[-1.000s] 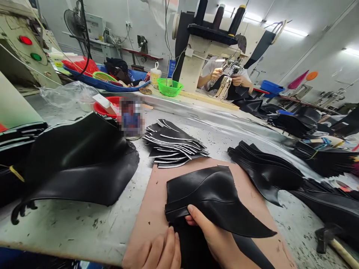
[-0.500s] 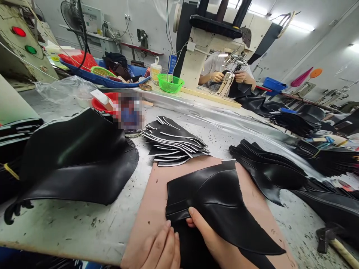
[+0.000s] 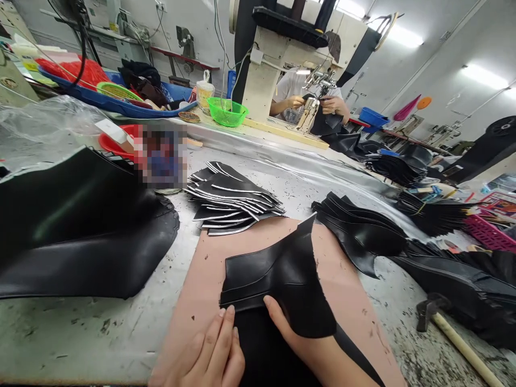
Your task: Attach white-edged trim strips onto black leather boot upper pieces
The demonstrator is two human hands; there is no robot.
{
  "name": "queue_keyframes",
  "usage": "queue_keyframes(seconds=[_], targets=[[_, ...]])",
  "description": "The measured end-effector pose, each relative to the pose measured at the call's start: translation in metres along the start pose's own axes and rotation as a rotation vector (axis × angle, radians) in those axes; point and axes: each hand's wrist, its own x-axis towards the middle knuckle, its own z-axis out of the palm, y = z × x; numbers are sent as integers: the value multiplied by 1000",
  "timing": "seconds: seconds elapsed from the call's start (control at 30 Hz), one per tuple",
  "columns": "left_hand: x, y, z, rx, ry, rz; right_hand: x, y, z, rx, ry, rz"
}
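A black leather piece (image 3: pixel 282 274) lies on a pinkish-brown board (image 3: pixel 346 285) in front of me, its pointed end folded up and back toward the far side. My right hand (image 3: pixel 300 344) grips the piece at its near edge, thumb on top and fingers hidden beneath it. My left hand (image 3: pixel 209 349) lies flat on the board with fingers stretched out together, fingertips touching the piece's near left edge. A second dark piece lies under both hands.
A stack of black white-edged pieces (image 3: pixel 229 201) lies behind the board, a pile of black leather pieces (image 3: pixel 358 231) to its right, and a large black leather sheet (image 3: pixel 80 226) on the left. A hammer (image 3: pixel 451 333) lies near right. Across the table a person's hands (image 3: pixel 294 102) work at a sewing machine (image 3: pixel 278 59).
The leather piece's long point, which lay out to the right, has been swung up and folded toward the far side. Both hands stay at its near edge. The view has shifted right.
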Motion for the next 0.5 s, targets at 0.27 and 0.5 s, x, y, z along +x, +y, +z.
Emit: queue_keyframes(seconds=[0.27, 0.5], targets=[[21, 16, 3, 30, -97, -75, 6, 10, 6, -103, -6, -91], [26, 15, 4, -11, -177, -37, -13, 17, -40, 26, 174, 40]])
